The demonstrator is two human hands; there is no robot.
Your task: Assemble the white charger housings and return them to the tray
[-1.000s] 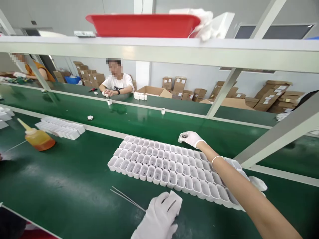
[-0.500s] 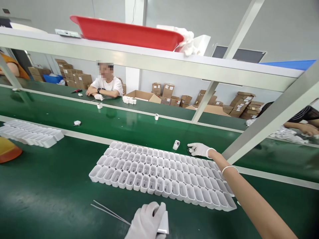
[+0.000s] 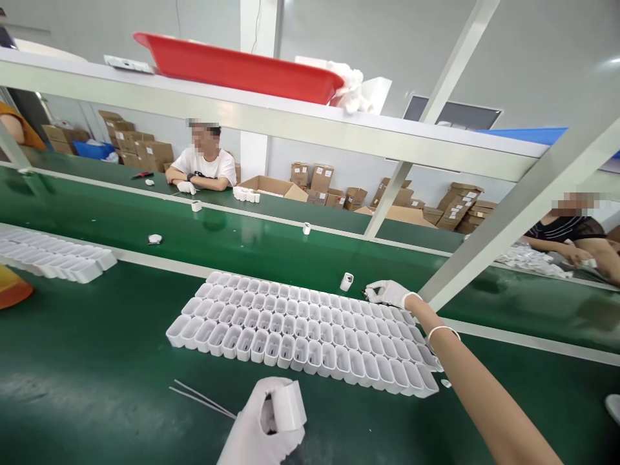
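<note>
Near the front edge, my left hand (image 3: 264,426), in a white glove, is closed around a white plastic cup-shaped housing (image 3: 289,405), which is tilted. Two thin pale strands (image 3: 203,399) stick out leftward beside that hand; whether it holds them I cannot tell. My right hand (image 3: 387,292), also gloved, reaches over to the green conveyor belt (image 3: 271,255), its fingers closed on a small dark part (image 3: 365,294) mostly hidden by them. Just left of it on the belt stands a white housing (image 3: 347,281) with dark contents. Between my hands stand rows of open white housings (image 3: 300,352).
More housings (image 3: 53,255) stand at the left, near an orange-yellow object (image 3: 13,287). A metal shelf (image 3: 271,110) with a red tray (image 3: 237,68) crosses above, its slanted post (image 3: 508,213) right of my arm. Across the belt sits a person (image 3: 208,165); another person (image 3: 566,236) works at right.
My left hand has turned the housing and raised it slightly. The belt's small items have shifted a little to the right relative to the rows. My right hand's fingers have drawn together around the dark part.
</note>
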